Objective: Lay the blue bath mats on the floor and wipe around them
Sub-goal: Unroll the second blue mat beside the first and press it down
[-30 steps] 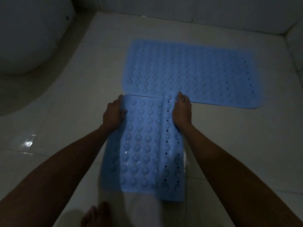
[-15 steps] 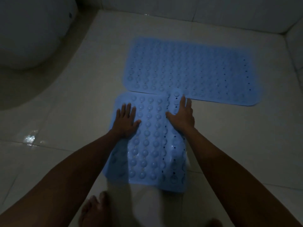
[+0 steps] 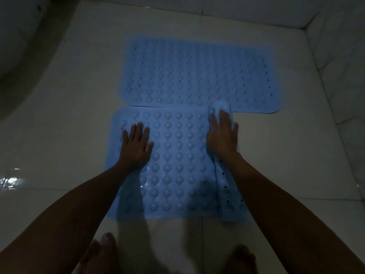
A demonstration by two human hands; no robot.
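Two blue bath mats with round bumps and small holes lie on the pale tiled floor. The far mat [image 3: 199, 76] lies flat and sideways near the back wall. The near mat [image 3: 177, 165] runs toward me, its far edge touching the far mat. Its right strip [image 3: 227, 190] is still curled up in a fold. My left hand [image 3: 136, 147] presses flat on the near mat's left side, fingers spread. My right hand [image 3: 223, 135] lies flat on the curled right strip, fingers forward, holding nothing.
A white rounded fixture [image 3: 17, 36] curves along the left. Tiled walls [image 3: 335, 56] close the back and right. A wet shine [image 3: 11, 181] shows on the floor at left. My bare feet [image 3: 102, 254] stand just before the near mat.
The near mat has spread wider and flatter, its fold pushed to the right. My right hand slid right with the fold; my left hand stays pressed on the left part.
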